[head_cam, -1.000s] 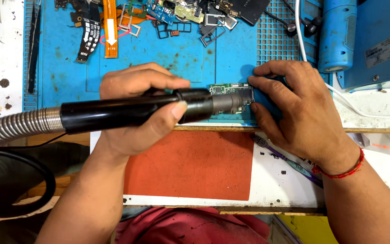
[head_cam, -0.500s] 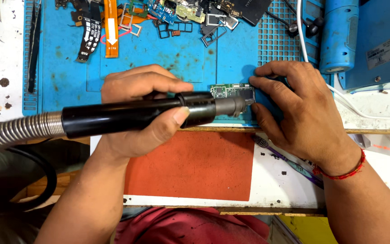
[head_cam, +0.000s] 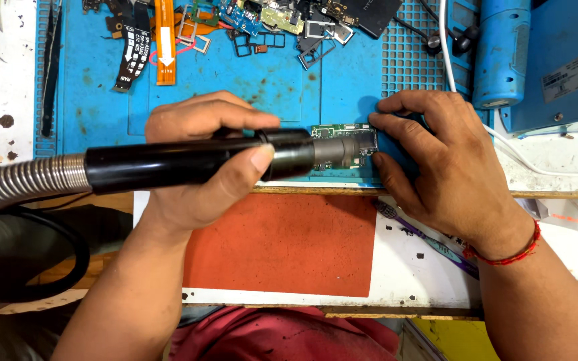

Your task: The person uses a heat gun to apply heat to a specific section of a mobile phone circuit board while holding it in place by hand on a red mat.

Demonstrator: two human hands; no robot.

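My left hand (head_cam: 199, 167) grips the black handle of a hot-air tool (head_cam: 188, 164), which lies level with its metal nozzle (head_cam: 337, 151) pointing right. The nozzle sits over a small green circuit board (head_cam: 342, 132) on the blue work mat (head_cam: 269, 80). A ribbed metal hose (head_cam: 21, 182) runs from the handle off to the left. My right hand (head_cam: 446, 167) rests palm down at the board's right end, fingertips pressing against it. A red thread band circles that wrist.
Loose phone parts, flex cables and metal frames (head_cam: 249, 23) litter the mat's far edge. Tweezers (head_cam: 51, 67) lie at left. A blue station box (head_cam: 556, 60) with a white cable stands at right. An orange pad (head_cam: 282, 244) lies in front, a purple toothbrush (head_cam: 423, 234) beside it.
The tool and my left hand have shifted slightly left and back along the board. My right hand stays on the board's right end.
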